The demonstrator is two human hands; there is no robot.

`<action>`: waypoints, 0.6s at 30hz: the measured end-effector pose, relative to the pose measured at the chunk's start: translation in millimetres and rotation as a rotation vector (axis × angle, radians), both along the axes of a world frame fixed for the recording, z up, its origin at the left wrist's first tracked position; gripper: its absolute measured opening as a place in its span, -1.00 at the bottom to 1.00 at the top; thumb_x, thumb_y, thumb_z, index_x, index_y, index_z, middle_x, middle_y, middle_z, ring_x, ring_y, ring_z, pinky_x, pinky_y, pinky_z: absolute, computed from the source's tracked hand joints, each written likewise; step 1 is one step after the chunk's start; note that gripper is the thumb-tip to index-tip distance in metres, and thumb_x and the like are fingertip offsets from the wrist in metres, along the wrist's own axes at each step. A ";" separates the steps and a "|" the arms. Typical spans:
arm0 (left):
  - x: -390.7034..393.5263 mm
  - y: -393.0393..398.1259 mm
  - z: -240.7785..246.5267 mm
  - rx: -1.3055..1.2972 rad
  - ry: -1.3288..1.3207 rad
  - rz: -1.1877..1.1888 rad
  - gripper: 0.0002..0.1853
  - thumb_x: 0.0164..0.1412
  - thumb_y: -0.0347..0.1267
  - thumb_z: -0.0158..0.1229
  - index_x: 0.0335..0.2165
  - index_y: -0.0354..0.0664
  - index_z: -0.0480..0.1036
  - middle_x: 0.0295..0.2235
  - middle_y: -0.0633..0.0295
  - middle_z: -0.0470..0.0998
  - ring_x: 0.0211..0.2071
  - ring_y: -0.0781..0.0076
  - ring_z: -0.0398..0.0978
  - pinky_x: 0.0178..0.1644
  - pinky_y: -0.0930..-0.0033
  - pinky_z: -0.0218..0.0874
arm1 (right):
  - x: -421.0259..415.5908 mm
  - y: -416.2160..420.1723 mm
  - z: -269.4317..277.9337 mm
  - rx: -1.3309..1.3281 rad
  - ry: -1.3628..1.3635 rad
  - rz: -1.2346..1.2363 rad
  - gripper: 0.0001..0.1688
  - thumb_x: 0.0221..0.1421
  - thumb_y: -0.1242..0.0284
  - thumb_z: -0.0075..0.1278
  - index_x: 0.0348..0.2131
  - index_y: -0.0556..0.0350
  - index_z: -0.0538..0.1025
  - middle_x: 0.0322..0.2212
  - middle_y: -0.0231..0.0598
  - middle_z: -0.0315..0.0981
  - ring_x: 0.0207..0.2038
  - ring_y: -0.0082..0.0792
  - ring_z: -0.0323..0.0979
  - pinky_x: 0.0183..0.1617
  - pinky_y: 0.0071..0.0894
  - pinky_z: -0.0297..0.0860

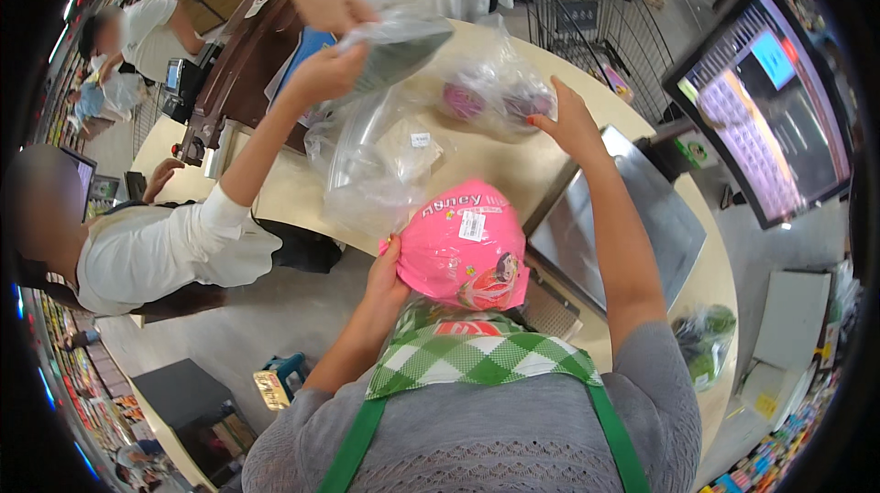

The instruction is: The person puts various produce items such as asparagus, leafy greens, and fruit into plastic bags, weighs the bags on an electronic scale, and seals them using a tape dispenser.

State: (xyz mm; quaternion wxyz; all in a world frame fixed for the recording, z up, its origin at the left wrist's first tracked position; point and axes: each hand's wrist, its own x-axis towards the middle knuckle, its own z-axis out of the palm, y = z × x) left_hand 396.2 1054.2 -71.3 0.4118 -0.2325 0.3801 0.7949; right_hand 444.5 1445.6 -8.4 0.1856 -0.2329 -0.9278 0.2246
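Note:
My left hand [389, 272] grips the gathered neck of a pink printed plastic bag [457, 259], which bears a white label and hangs close to my green checked apron. Stretched forward, my right hand [567, 123] has its fingers apart at the edge of a clear plastic bag [491, 91] with purple round items inside; whether it grips the bag I cannot tell. A flat metal scale plate [619, 218] lies under my right forearm. Crumpled clear bags [364, 163] and a labelled pale package [410, 148] lie on the counter left of the purple items.
A co-worker's hand [330, 74] and another person's hand [337, 8] are at a clear bag with dark contents [399, 56]. A monitor [763, 101] stands at right. A wire shopping cart [598, 32] is beyond the counter. Bagged green produce [705, 342] sits at the right edge.

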 end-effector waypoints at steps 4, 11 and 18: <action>-16.3 -7.8 -40.2 -0.069 0.112 0.059 -0.77 0.28 -0.39 -0.05 -0.12 -0.24 0.35 -0.15 0.17 0.47 -0.16 0.33 0.45 -0.02 0.24 0.30 | -86.6 35.7 -23.3 0.085 -0.567 -0.087 0.45 -0.45 0.02 0.37 0.23 0.21 -0.10 0.10 0.24 0.06 0.13 0.09 0.13 0.14 -0.13 0.18; -28.8 9.4 -66.5 -0.105 0.138 -0.009 -0.71 0.24 -0.39 -0.02 -0.07 -0.21 0.32 -0.14 0.21 0.47 -0.10 0.33 0.44 -0.07 0.20 0.34 | -204.8 1.6 -108.7 -0.204 -0.150 0.086 0.31 -0.38 0.15 0.36 0.20 0.28 -0.04 -0.03 0.24 0.26 0.05 0.05 0.26 0.08 -0.15 0.24; -36.3 24.9 -27.8 -0.033 0.050 -0.355 -0.58 0.31 -0.14 -0.17 0.04 -0.10 0.21 -0.04 0.16 0.39 -0.07 0.17 0.42 -0.08 0.00 0.34 | -187.5 4.7 -128.4 -0.943 0.485 -0.238 -0.85 0.01 0.47 0.00 -0.37 0.18 0.43 -0.48 -0.25 0.46 -0.48 -0.30 0.41 -0.31 -0.35 0.33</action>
